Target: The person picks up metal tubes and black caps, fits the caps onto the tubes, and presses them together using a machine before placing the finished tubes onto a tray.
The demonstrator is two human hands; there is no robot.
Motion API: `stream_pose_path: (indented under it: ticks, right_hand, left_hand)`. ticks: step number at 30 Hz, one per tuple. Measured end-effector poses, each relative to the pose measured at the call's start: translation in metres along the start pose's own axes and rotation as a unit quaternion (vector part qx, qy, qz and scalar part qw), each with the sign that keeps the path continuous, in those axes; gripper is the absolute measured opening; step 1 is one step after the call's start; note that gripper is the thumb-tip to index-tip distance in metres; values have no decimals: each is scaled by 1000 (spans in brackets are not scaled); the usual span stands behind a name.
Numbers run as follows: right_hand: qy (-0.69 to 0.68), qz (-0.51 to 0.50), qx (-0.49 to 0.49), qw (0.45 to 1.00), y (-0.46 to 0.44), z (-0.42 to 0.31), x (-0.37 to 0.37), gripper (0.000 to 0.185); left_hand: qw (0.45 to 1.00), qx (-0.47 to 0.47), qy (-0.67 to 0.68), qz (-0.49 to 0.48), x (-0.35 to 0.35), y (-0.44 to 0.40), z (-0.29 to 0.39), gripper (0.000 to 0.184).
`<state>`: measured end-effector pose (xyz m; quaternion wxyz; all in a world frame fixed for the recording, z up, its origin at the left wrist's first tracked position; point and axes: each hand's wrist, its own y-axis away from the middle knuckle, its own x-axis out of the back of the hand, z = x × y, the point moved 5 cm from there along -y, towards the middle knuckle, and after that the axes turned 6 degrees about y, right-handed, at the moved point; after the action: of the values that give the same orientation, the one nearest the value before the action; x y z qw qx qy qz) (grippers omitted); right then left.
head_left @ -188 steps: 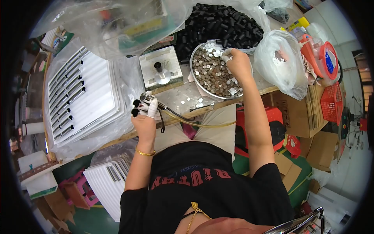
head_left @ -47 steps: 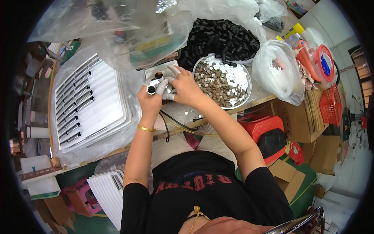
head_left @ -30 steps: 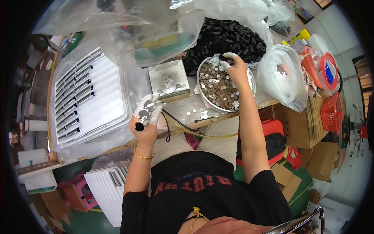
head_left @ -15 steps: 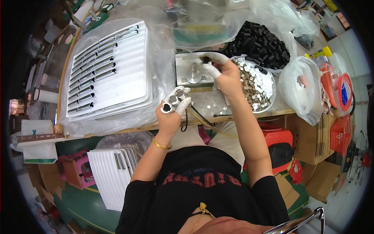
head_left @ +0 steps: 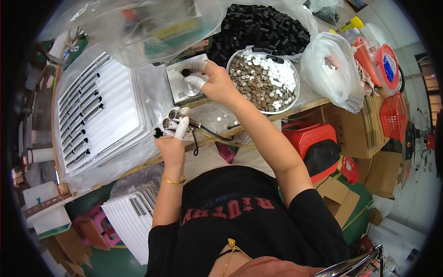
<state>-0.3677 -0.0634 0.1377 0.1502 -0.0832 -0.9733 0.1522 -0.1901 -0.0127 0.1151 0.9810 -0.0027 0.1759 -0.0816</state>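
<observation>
My left hand [head_left: 171,144], its fingertips in white covers, is closed around several shiny metal tubes [head_left: 173,114]. Their round ends point up and away from me, and one tube end shows a black fitting [head_left: 158,133]. My right hand [head_left: 217,84] pinches a small black cylinder [head_left: 185,72] between white-covered fingertips. It hovers at a metal fixture [head_left: 176,88], over the fixture's round post, which is partly hidden by the fingers. Whether the cylinder touches the post I cannot tell.
Right of the fixture stands a bowl [head_left: 298,90] of silver discs [head_left: 263,85]. Behind it lies a heap of black cylinders [head_left: 265,32]. White trays [head_left: 124,113] of metal tubes are stacked on the left. A clear plastic bag [head_left: 328,81] sits right. A red stool [head_left: 309,143] stands below the table.
The whole view has shifted and turned. Relative to the fixture, my right hand has moved left with the black cylinder, to over the post. My left hand still holds the tubes.
</observation>
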Motion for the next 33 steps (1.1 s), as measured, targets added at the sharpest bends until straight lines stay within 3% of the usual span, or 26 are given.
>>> stream_pose_path:
  ticks: [5, 7, 9, 11, 13, 16, 19, 26, 33]
  right_hand:
    - [117, 1, -14, 993, 15, -12, 17, 36]
    - [217, 41, 52, 974, 27, -19, 49, 31]
    - [293, 73, 18, 953, 43, -7, 98, 22]
    - [307, 126, -151, 931, 65, 10, 155, 16]
    - [422, 129, -206, 873, 87, 26, 199, 16]
    - [394, 116, -172, 895, 101, 28, 205, 17]
    - [458, 75, -152, 873, 97, 15, 188, 13]
    - [427, 86, -234, 869, 122, 21, 199, 15]
    - [439, 113, -246, 857, 127, 27, 186, 18]
  left_hand:
    - [1000, 11, 12, -8, -2, 2, -5, 31]
    - [999, 18, 37, -7, -3, 2, -5, 31]
    - [999, 23, 31, -4, 4, 1, -7, 30]
    - [999, 22, 24, -3, 8, 1, -8, 30]
    - [999, 28, 30, -4, 6, -1, -8, 30]
    - [998, 66, 16, 12, 1, 0, -16, 28]
    - [998, 52, -38, -12, -8, 2, -21, 29]
    - [999, 52, -4, -3, -8, 2, -16, 29]
    - [998, 58, -24, -22, -15, 5, -19, 31]
